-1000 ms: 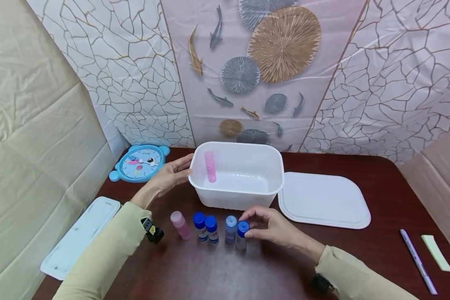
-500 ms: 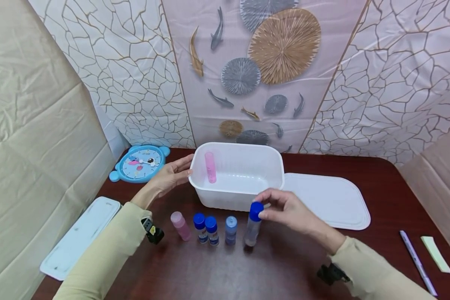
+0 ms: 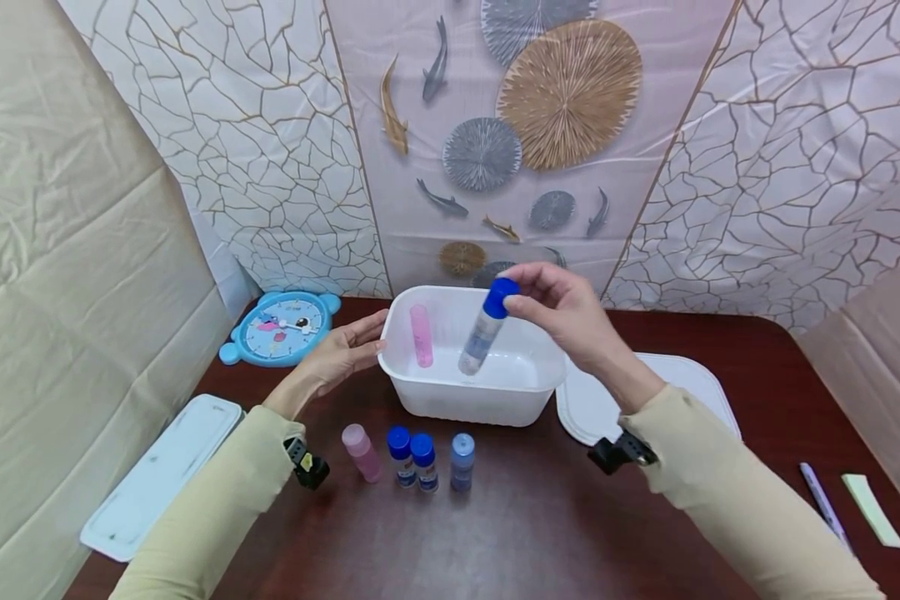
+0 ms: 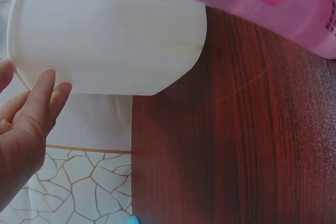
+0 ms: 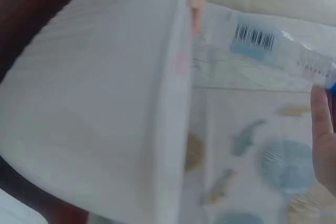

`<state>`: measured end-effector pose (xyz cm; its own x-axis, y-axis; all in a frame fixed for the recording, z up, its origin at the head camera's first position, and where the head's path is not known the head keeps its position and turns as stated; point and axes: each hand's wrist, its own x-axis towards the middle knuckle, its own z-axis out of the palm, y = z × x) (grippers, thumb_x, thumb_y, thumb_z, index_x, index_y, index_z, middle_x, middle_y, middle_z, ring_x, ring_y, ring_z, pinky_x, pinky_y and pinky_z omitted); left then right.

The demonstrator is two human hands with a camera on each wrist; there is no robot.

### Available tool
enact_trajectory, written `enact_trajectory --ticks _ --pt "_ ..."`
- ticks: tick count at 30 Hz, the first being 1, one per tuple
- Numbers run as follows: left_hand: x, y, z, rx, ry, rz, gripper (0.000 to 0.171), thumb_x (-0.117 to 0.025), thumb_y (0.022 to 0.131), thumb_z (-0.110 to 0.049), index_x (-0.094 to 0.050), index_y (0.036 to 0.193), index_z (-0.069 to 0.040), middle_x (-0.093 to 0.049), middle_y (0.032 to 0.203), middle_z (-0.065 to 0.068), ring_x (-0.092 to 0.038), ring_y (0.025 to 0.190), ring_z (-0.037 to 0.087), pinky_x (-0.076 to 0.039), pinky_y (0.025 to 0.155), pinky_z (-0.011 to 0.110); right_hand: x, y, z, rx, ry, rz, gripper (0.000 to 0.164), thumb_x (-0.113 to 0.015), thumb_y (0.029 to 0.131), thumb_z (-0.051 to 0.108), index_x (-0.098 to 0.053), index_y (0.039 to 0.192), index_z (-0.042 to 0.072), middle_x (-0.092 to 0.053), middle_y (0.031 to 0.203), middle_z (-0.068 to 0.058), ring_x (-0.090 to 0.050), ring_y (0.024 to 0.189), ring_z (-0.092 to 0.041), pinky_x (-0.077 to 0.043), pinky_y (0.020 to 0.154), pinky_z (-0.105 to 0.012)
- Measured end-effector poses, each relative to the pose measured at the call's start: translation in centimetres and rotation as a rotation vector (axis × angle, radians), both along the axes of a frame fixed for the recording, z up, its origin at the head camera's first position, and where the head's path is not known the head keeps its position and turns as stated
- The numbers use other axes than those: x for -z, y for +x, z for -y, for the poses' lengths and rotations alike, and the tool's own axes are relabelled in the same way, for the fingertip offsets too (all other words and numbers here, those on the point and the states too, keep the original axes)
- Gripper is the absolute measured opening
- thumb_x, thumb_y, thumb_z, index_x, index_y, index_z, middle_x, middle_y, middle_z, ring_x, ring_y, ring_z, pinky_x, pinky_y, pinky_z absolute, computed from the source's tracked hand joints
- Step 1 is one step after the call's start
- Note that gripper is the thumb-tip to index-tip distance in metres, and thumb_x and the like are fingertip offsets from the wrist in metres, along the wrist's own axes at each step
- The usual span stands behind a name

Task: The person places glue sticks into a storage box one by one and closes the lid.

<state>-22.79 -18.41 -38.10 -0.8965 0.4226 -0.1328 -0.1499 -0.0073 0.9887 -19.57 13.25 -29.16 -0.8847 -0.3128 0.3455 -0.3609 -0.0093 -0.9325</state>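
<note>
In the head view my right hand (image 3: pixel 562 312) pinches the blue cap of a clear labelled tube (image 3: pixel 482 333), tilted over the white plastic tub (image 3: pixel 465 404). A barcode shows on this tube (image 5: pixel 257 38) in the right wrist view. Inside the tub, at its left end, is a pink tube (image 3: pixel 421 336). My left hand (image 3: pixel 337 354) touches the tub's left side with fairly straight fingers. On the table in front stand a pink tube (image 3: pixel 362 454), two blue-capped tubes (image 3: pixel 401 456) side by side, and a light blue tube (image 3: pixel 462 461).
A white lid (image 3: pixel 675 379) lies right of the tub, partly behind my right arm. A blue clock (image 3: pixel 283 327) and a long white panel (image 3: pixel 161 475) are on the left. At the far right lie a purple pen (image 3: pixel 822 504) and a pale green strip (image 3: pixel 873 510).
My right hand has lifted the blue-capped clear tube from beside the light blue one and carried it up and forward over the tub. My left hand has stayed at the tub.
</note>
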Motion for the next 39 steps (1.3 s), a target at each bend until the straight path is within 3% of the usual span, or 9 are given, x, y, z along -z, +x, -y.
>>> enact_trajectory --ticks 5,11,15,27,39 --pt "0.1 0.0 0.0 -0.003 0.002 -0.005 0.063 -0.054 0.095 -0.005 -0.023 0.150 -0.007 -0.026 0.154 0.013 -0.031 0.138 0.030 -0.043 0.100 0.035 2.7 -1.9 3.1 0.031 0.081 0.010 0.024 -0.064 0.086 0.000 -0.059 0.108 -0.008 -0.064 0.088 0.005 -0.060 0.081 -0.006 -0.053 0.074 -0.019" --pt "0.2 0.1 0.0 -0.003 0.004 -0.001 0.062 -0.053 0.095 -0.005 -0.023 0.150 -0.007 -0.026 0.154 0.012 -0.030 0.139 0.029 -0.041 0.102 0.037 6.0 -3.4 6.2 0.006 0.218 0.109 0.023 -0.067 0.086 0.004 -0.063 0.107 -0.004 -0.067 0.095 -0.013 -0.061 0.084 -0.010 -0.053 0.075 -0.020" --pt "0.2 0.2 0.0 -0.009 -0.011 0.008 0.062 -0.053 0.095 -0.005 -0.024 0.149 -0.009 -0.028 0.153 0.012 -0.031 0.138 0.029 -0.041 0.102 0.039 7.3 -4.0 7.5 -0.043 0.311 0.163 0.024 -0.067 0.086 0.006 -0.064 0.108 -0.002 -0.067 0.097 -0.015 -0.061 0.084 -0.016 -0.054 0.076 -0.023" --pt "0.1 0.1 0.0 0.004 -0.014 0.001 0.063 -0.054 0.095 -0.006 -0.024 0.150 -0.010 -0.028 0.153 0.011 -0.032 0.138 0.029 -0.040 0.103 0.041 7.6 -4.5 9.0 -0.125 0.462 0.190 0.019 -0.070 0.082 0.002 -0.066 0.101 -0.001 -0.067 0.093 -0.012 -0.064 0.085 -0.017 -0.056 0.081 -0.028" --pt "0.1 0.1 0.0 -0.002 -0.016 0.002 0.063 -0.054 0.095 -0.007 -0.024 0.150 -0.010 -0.027 0.154 0.011 -0.033 0.138 0.030 -0.040 0.102 0.039 7.4 -4.6 8.6 -0.188 0.462 0.210 0.030 -0.066 0.085 0.001 -0.060 0.114 -0.006 -0.066 0.110 -0.019 -0.064 0.102 -0.027 -0.052 0.091 -0.032"
